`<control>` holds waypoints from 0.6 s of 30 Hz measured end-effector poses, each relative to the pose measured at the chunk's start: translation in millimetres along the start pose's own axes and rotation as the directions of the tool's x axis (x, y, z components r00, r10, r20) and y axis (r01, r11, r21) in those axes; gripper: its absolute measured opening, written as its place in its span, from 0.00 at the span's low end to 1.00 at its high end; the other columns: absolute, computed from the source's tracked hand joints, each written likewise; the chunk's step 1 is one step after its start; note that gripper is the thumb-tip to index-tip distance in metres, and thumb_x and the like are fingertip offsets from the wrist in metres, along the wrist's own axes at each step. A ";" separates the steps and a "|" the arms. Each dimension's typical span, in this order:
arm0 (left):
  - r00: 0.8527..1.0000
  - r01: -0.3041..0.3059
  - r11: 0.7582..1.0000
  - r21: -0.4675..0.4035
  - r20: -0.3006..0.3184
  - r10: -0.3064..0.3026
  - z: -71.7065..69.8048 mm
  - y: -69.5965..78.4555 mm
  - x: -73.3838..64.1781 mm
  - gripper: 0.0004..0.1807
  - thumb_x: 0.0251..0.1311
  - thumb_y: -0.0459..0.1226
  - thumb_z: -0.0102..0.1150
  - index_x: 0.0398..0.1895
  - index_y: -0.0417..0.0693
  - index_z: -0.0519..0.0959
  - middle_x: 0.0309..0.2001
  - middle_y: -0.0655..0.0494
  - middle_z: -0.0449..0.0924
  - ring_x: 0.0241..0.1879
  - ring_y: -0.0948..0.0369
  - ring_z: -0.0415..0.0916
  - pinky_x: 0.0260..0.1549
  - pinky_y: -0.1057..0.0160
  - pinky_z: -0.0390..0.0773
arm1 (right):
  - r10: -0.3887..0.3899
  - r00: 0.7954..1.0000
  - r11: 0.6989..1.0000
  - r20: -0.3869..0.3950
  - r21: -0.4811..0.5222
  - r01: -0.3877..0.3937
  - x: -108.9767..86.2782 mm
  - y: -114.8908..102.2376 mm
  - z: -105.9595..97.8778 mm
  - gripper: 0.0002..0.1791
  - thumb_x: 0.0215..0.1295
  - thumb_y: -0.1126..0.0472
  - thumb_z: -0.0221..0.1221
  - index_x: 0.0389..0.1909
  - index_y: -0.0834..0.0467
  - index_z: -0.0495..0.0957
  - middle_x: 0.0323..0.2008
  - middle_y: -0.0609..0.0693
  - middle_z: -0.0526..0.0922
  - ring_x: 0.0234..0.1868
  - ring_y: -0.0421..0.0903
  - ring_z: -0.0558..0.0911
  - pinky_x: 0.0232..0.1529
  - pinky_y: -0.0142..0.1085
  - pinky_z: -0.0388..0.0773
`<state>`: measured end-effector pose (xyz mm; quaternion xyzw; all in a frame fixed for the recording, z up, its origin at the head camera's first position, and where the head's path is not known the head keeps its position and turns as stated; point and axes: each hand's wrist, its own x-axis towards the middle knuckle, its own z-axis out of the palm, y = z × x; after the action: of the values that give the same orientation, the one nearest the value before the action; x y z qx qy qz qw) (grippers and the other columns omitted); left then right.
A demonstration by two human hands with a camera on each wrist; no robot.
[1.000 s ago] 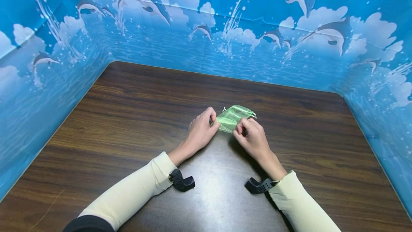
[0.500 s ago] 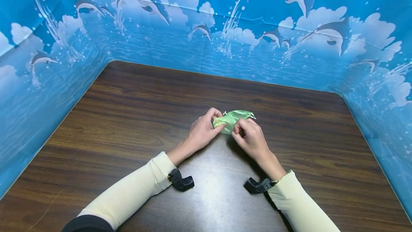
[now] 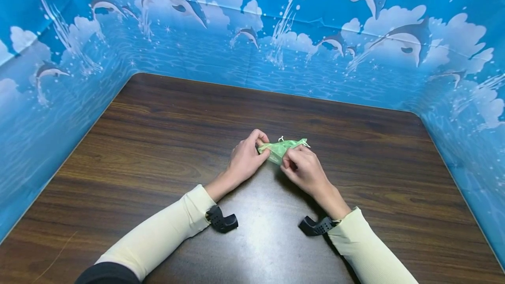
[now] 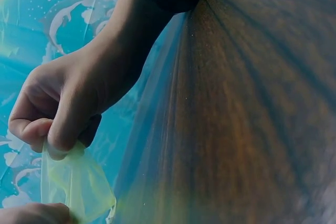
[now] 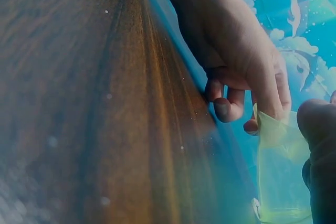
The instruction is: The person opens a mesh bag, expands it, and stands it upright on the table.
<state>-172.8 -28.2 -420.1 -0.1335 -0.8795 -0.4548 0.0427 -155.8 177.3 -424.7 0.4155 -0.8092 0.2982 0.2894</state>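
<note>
A small sheer green drawstring pouch with white cord ends is stretched between my two hands near the table's middle. My left hand pinches its left end between thumb and fingers. My right hand grips the right side with curled fingers. In the left wrist view, the right hand pinches the thin pouch, with part of the left hand at the lower corner. In the right wrist view, the left hand holds the pouch's edge, and the right hand shows dark at the right.
Both hands work over a dark wood-grain table. A blue dolphin-print cloth walls its far edge and sides. Black camera mounts sit at the left wrist and right wrist, beside pale sleeves.
The pouch has folded down from a flatter, spread shape into a narrower bunch between the hands. Both hands stay nearly in place, with small finger shifts.
</note>
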 end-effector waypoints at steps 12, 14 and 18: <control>0.999 0.025 0.997 0.073 -0.041 -0.023 -1.2 1.3 -2.2 0.20 0.55 0.35 0.64 0.52 0.54 0.75 0.37 0.61 0.84 0.30 0.60 0.77 0.29 0.58 0.73 | -0.048 0.999 0.999 0.026 -0.025 0.048 5.0 -5.5 -0.9 0.14 0.52 0.75 0.60 0.24 0.55 0.67 0.17 0.43 0.69 0.21 0.39 0.71 0.36 0.39 0.77; 0.999 0.009 0.993 0.121 -0.032 -0.005 0.6 1.6 -3.3 0.21 0.55 0.34 0.64 0.53 0.54 0.74 0.37 0.62 0.84 0.29 0.61 0.77 0.28 0.58 0.74 | -0.064 0.998 0.997 0.029 -0.034 0.065 5.1 -7.0 -0.4 0.15 0.51 0.75 0.59 0.23 0.54 0.66 0.16 0.43 0.68 0.20 0.38 0.70 0.35 0.39 0.77; 0.999 -0.042 0.974 0.222 -0.024 0.048 4.4 1.7 -6.1 0.24 0.54 0.33 0.64 0.56 0.54 0.73 0.39 0.62 0.82 0.29 0.60 0.78 0.27 0.56 0.75 | -0.079 0.996 0.995 0.050 -0.053 0.082 5.2 -9.6 1.0 0.16 0.52 0.76 0.58 0.22 0.54 0.65 0.16 0.43 0.65 0.20 0.38 0.68 0.35 0.38 0.77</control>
<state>-166.3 -24.9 -422.5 -0.1410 -0.9207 -0.3549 0.0806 -150.4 169.4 -419.3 0.4466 -0.8063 0.2540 0.2930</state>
